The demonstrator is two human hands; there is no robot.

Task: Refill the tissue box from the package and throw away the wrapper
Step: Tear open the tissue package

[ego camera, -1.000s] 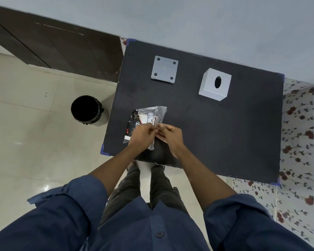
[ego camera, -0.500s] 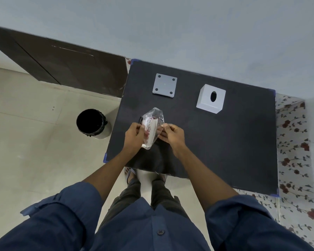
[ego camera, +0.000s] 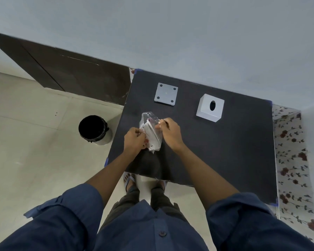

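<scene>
A clear plastic tissue package (ego camera: 151, 130) with white tissues inside is held upright just above the black table (ego camera: 225, 151), near its front left. My left hand (ego camera: 134, 140) grips the package's left side. My right hand (ego camera: 169, 132) pinches the wrapper's right edge near the top. The wrapper looks parted between the two hands. A white tissue box cover (ego camera: 210, 110) with an oval hole on top stands at the back right. Its flat grey base plate (ego camera: 165, 94), with a dot at each corner, lies at the back middle.
A black-lined bin (ego camera: 93, 129) stands on the tiled floor just left of the table. A dark door (ego camera: 71, 77) is behind it. The wall runs along the table's far edge, and flowered paper (ego camera: 294, 160) covers the surface to the right.
The package was lifted off the table and turned upright. My hands moved apart on the wrapper, and the white tissues now show between them. The view tilted downward.
</scene>
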